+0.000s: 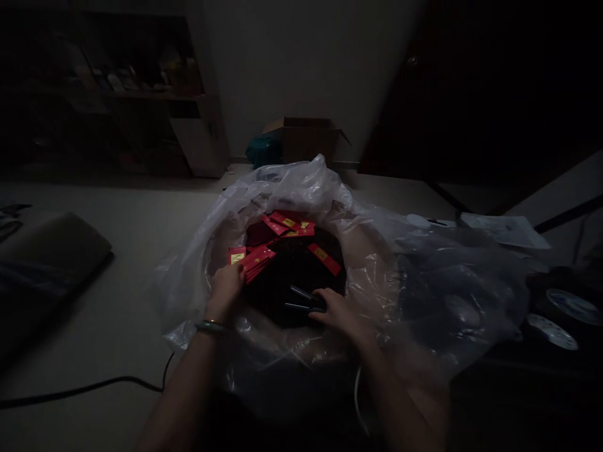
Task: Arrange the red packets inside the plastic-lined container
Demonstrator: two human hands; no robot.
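Observation:
My left hand (pixel 228 289), with a bangle at the wrist, is closed on a fanned stack of red packets (pixel 257 262) with yellow labels. My right hand (pixel 335 311) grips dark tongs (pixel 304 300); their two arms stand apart with nothing visible between them. Both hands are over a heap of dark loose material (pixel 294 267), perhaps dried leaves, in a wide container lined with a clear plastic bag (pixel 301 182). More packets lie in a pile (pixel 288 223) at the far side of the heap. A single red packet (pixel 325 258) rests on its right part.
An opened cardboard box (pixel 311 138) and a teal bag (pixel 264 152) stand by the wall. Blue-and-white dishes (pixel 553 331) sit at the right. A black cable (pixel 94 386) crosses the floor at the left. Shelves (pixel 141 94) line the back left. The room is dim.

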